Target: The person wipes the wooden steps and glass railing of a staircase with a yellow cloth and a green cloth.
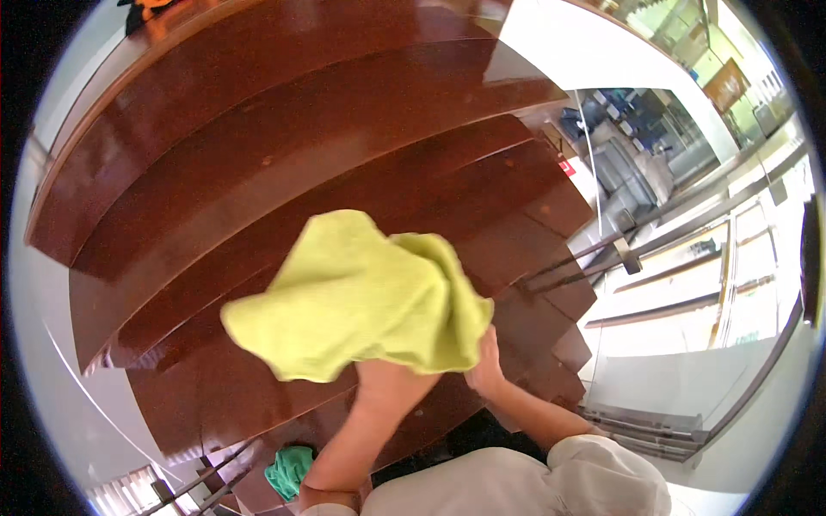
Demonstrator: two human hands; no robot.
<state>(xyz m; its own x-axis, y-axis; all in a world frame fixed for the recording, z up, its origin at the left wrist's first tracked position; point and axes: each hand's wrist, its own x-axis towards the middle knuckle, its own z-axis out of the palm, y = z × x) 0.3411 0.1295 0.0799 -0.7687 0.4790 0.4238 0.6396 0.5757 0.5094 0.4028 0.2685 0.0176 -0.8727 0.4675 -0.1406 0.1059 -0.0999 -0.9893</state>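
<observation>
Brown stairs (335, 112) fill the background, with a green rag (290, 471) lower left. In front of them hangs a yellow cloth (344, 297), its lower right edge held by the right hand (485, 368); the left hand (397, 377) reaches beneath it (mostly covered, so I cannot tell its grip).

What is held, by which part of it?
A rumpled lime fabric cloth, apparently by its lower right edge in the right hand, the left hand hidden.
</observation>
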